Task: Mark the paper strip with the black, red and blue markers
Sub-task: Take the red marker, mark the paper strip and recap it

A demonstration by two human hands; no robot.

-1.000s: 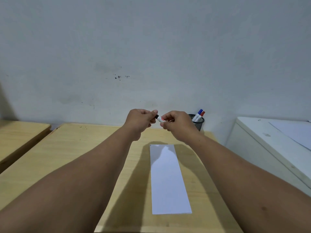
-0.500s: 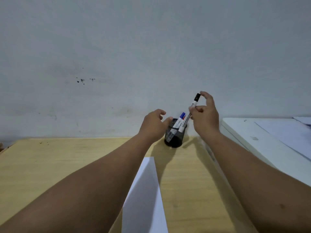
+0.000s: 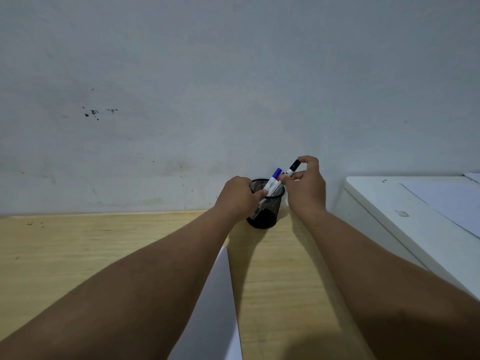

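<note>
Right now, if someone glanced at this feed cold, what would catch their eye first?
Both hands meeting at the black mesh cup at the table's far edge by the wall: the left hand steadies its rim, while the right hand holds the black marker by its cap end above it. A blue marker stands in the cup, and the white paper strip lies between the forearms.

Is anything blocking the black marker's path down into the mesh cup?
Partly. The right hand holds the black marker above the mesh cup. The blue marker already leans in the opening, and the left hand grips the cup's near rim. The right part looks open.
</note>
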